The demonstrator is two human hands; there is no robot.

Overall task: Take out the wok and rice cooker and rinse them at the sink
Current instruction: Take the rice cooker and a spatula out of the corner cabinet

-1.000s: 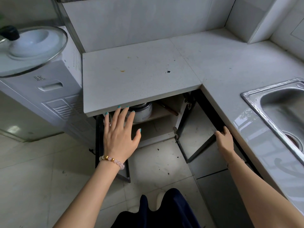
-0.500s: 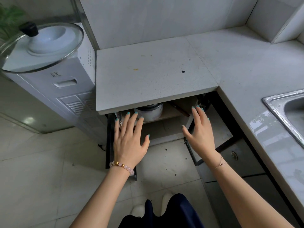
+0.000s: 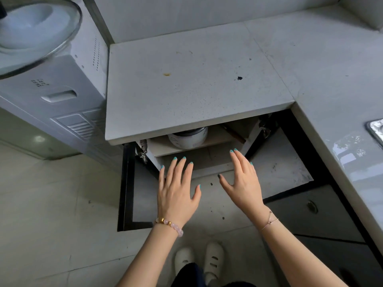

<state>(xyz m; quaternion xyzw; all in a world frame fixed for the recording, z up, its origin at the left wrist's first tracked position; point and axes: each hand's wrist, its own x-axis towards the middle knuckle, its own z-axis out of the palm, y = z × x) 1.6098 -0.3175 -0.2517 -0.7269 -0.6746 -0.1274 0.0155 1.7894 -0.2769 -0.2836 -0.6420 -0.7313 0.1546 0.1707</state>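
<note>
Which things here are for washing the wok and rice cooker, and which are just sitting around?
For the job: rice cooker on the cabinet shelf; sink; left hand and right hand, both open before the cabinet. No wok shows.

Just sitting around: water dispenser; glass lid on it; white shoes.

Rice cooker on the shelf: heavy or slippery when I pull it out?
Likely rigid and fairly heavy: the rice cooker looks like a hard white appliance shell. Its smooth rounded side may slip; sitting flat on the shelf, it should slide, not roll.
</note>
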